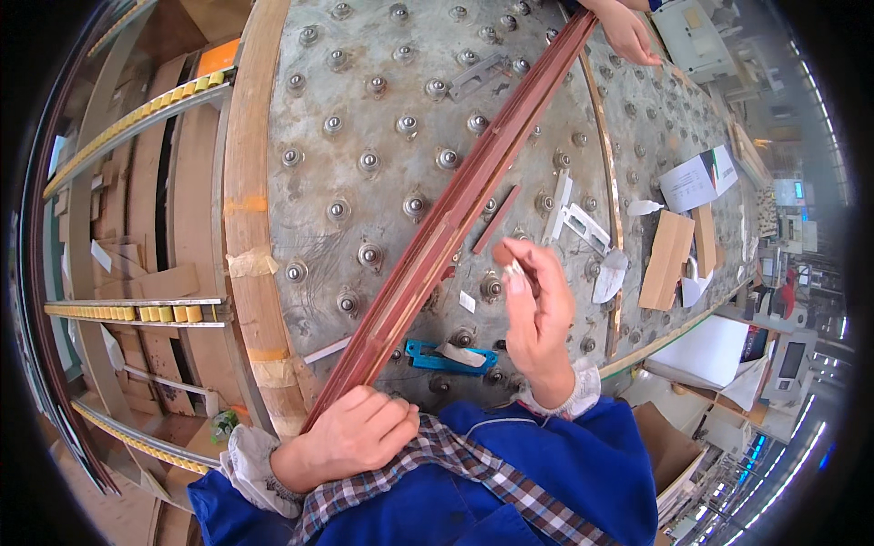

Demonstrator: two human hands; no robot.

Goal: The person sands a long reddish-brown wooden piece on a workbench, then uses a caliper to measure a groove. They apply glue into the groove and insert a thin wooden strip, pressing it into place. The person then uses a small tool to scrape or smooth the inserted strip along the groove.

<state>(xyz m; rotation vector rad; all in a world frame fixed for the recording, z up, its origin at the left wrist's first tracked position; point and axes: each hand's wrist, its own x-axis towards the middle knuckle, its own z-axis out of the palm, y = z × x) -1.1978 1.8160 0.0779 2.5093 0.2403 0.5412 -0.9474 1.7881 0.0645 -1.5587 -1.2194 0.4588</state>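
A bundle of long reddish-brown profile bars (455, 200) runs diagonally over the metal ball-roller table (309, 237), from near left to far right. My left hand (350, 435) is closed over its near end, fingers curled. Raised to the right of the bars, my right hand (546, 323) pinches a small reddish-brown piece (503, 253) between thumb and forefinger; something whitish shows at the fingertips. Between my hands lies a teal tray-like holder (473, 358) with a pale strip in it. A small white tag (467, 301) and a short reddish-brown strip (496, 218) lie beside the bars.
Another person's hand (628, 35) hangs by the far end of the bars. White slotted fittings (585, 227), a grey fitting (478, 78), a white bottle (645, 207), cardboard pieces (665, 261) and a leaflet (699, 179) lie about. A roller rack (137, 314) stands left.
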